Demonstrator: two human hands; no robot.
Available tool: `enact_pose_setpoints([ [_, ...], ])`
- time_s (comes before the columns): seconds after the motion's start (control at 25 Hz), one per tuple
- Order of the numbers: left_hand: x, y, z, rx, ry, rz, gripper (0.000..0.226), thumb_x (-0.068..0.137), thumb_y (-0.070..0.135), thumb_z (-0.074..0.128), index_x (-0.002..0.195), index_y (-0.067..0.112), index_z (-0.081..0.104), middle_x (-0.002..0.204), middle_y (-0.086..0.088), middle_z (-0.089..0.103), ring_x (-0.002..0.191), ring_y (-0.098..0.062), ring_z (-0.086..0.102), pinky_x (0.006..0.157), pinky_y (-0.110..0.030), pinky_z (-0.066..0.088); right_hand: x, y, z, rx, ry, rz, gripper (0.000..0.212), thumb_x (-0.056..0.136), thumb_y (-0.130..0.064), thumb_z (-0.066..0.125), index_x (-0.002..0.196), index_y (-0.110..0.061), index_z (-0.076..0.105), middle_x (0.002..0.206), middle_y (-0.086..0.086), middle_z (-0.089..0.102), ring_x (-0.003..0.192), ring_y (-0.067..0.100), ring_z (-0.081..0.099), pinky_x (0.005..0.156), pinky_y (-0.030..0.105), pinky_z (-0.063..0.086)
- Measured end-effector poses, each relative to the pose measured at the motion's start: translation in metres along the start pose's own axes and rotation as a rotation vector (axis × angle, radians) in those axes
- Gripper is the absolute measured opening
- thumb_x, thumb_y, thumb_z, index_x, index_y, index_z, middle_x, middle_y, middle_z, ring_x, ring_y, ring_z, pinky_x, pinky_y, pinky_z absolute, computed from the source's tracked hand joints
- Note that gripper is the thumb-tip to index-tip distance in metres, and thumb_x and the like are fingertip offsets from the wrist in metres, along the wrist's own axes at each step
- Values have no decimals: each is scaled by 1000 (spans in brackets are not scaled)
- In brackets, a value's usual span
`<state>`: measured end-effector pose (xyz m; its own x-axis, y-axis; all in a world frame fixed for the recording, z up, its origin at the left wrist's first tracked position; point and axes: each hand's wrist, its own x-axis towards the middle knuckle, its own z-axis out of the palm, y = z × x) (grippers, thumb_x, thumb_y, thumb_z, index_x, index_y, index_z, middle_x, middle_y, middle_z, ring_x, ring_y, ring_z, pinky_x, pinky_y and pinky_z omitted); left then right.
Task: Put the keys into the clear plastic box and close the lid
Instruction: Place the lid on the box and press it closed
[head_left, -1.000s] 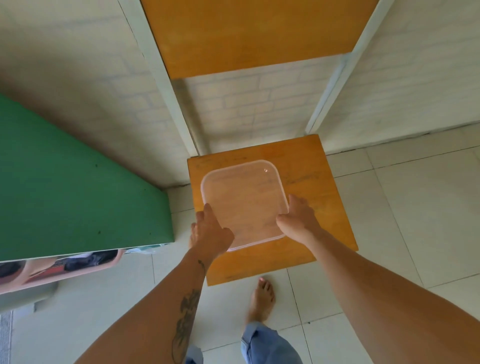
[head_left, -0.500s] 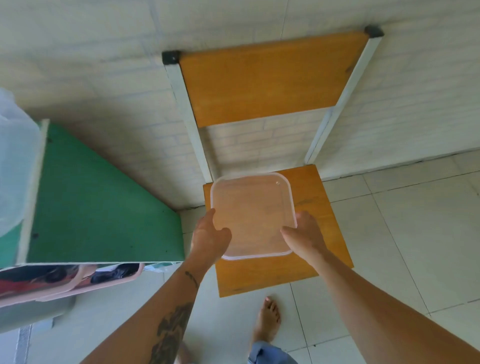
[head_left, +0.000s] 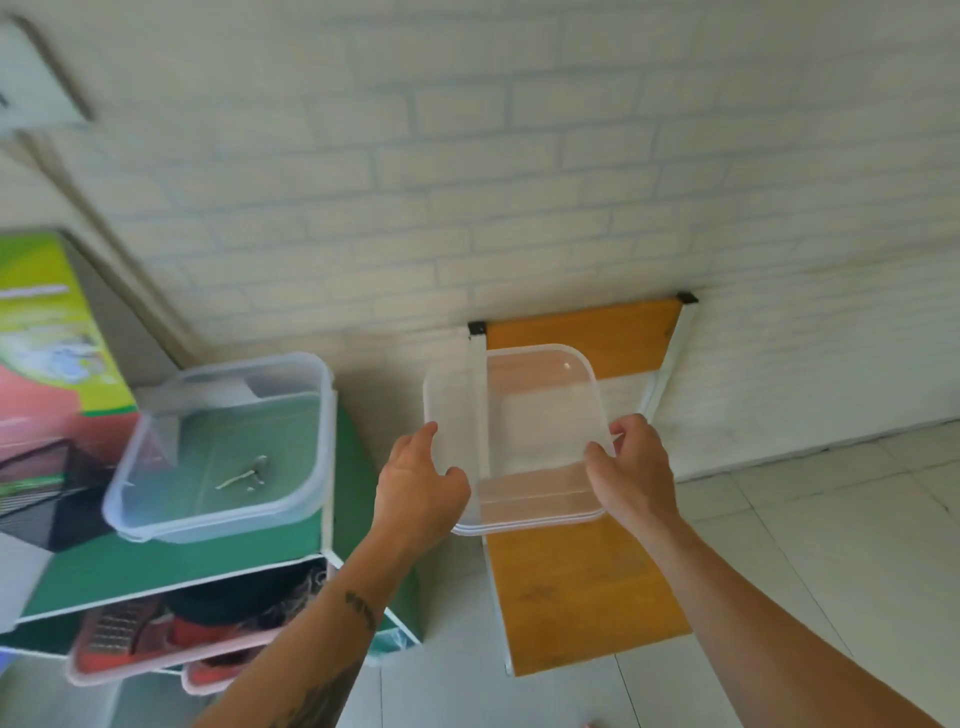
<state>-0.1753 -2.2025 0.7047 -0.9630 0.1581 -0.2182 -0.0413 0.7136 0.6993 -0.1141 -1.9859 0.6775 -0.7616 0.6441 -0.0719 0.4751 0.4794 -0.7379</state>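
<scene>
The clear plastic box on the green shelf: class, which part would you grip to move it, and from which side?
Grip the clear plastic box by its thick rim on the two opposite long sides, coming from above. It is open, broad and shallow, with keys loose inside, so a level two-sided hold should keep them in.

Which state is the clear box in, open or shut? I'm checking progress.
Open: the clear box on the green shelf has no lid, keys inside; both hands hold the lid beside it.

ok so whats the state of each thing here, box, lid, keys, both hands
clear plastic box: open, on the green shelf top
keys: lying inside the box
lid: off the box, held in the air over the chair
left hand: gripping the lid's left edge
right hand: gripping the lid's right edge
</scene>
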Motion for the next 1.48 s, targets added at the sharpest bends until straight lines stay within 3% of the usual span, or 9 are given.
enact_pose_setpoints([
  [0.24,-8,-10,-118,-139,162,167,56,82,16,54,137,25,55,132,-3,56,110,-25,63,100,-42,51,-34,-98,15,99,124,-91,20,85,-25,61,100,-17,50,93,5,59,75,19,58,57,33,43],
  [0.4,-6,-51,-181,-199,242,126,54,84,10,56,137,22,57,128,1,62,99,-18,65,92,-34,54,-57,-154,53,137,63,-123,14,87,-23,60,97,-16,52,89,3,58,73,18,57,55,32,40],
  [0.6,1,-105,-226,-273,278,27,51,85,9,53,135,22,58,118,-7,70,84,-21,68,74,-28,55,-84,-200,107,128,-99,-174,35,83,-18,61,115,-22,47,98,0,60,82,18,62,65,38,56],
  [0.72,7,-132,-243,-289,302,-23,55,87,7,49,139,21,55,120,-12,69,86,-26,68,65,-27,53,-93,-220,140,33,-161,-268,53,78,-17,62,126,-28,42,109,2,60,87,20,63,69,40,60],
  [0.96,13,-165,-246,-184,286,-102,58,90,1,44,146,17,47,143,-12,55,100,-20,57,81,-24,47,-103,-228,181,-165,-262,-296,59,90,-15,53,145,-27,38,133,11,45,110,28,57,88,41,55],
  [1.04,14,-171,-240,-155,280,-103,59,89,2,44,146,17,46,145,-10,53,116,-25,56,96,-34,51,-105,-224,187,-204,-280,-297,59,91,-14,53,147,-24,38,135,13,45,115,30,54,91,40,53],
  [1.16,18,-174,-232,-104,272,-110,60,88,1,46,146,17,46,147,-7,51,130,-31,50,103,-48,49,-107,-222,191,-234,-292,-305,58,94,-15,53,149,-23,36,134,14,44,116,30,54,91,39,52],
  [1.36,21,-177,-226,-19,272,-118,62,85,1,48,146,13,44,149,-6,47,134,-31,44,108,-48,45,-107,-225,194,-274,-300,-335,45,94,-12,50,138,-16,45,108,7,40,108,29,53,85,36,51],
  [1.48,22,-176,-223,56,255,-116,60,86,2,48,145,11,44,148,-6,46,134,-31,41,111,-45,40,-108,-225,194,-297,-304,-346,49,94,-14,50,142,-16,42,116,10,43,112,30,51,84,34,47],
])
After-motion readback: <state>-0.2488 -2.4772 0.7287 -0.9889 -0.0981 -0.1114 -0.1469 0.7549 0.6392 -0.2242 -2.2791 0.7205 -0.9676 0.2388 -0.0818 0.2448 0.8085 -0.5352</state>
